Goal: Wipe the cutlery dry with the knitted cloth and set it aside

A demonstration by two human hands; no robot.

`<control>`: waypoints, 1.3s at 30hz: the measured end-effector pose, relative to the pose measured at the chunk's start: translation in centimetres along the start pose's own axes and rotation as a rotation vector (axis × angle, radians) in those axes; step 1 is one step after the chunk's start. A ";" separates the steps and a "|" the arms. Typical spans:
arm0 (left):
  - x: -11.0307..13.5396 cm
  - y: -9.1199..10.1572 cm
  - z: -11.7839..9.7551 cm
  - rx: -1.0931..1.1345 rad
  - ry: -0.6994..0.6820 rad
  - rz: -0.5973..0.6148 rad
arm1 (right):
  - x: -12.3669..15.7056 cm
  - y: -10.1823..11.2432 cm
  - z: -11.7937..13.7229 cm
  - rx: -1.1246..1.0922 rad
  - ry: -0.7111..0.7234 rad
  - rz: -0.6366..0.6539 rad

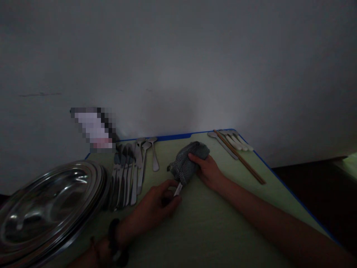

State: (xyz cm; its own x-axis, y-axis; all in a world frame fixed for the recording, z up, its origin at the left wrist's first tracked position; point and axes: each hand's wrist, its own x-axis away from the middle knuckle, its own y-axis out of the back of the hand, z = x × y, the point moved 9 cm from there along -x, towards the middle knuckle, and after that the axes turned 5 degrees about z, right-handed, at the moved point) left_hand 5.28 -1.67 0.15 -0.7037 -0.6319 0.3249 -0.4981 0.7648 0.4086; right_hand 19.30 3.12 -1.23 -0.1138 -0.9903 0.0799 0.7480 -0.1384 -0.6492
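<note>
My right hand (210, 171) grips a crumpled grey patterned cloth (185, 163) above the middle of the table, thumb on top. Below the cloth's lower edge sticks out a flat pale strip (177, 190); whether it is a utensil handle or a cloth tag, I cannot tell. The fingers and thumb of my left hand (157, 201) close around that strip, close beside the cloth. Anything wrapped inside the cloth is hidden.
Left of my hands lie several table knives (125, 178) and a few spoons (154, 156). Stacked metal trays (52, 201) stand at the left edge. Wooden chopsticks (242, 160), a metal utensil (223, 145) and white-handled cutlery (240, 141) lie at right. A blurred-out object (93, 128) leans against the wall.
</note>
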 end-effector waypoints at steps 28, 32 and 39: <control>0.3 1.1 -1.1 -0.080 -0.036 -0.103 | -0.3 -0.3 -0.6 0.172 0.009 0.197; 0.3 0.9 -0.5 -0.087 -0.031 -0.092 | -0.4 -0.4 -0.6 0.152 0.017 0.206; 0.4 0.7 -1.1 -0.134 -0.134 -0.059 | 0.0 -1.3 -0.9 0.096 -0.117 0.222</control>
State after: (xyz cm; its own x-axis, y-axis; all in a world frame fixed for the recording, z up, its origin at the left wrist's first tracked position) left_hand 5.22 -1.54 1.48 -0.7410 -0.6459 0.1838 -0.4748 0.6975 0.5367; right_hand 17.73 3.33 -1.03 0.1326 -0.9906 0.0340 0.8051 0.0876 -0.5866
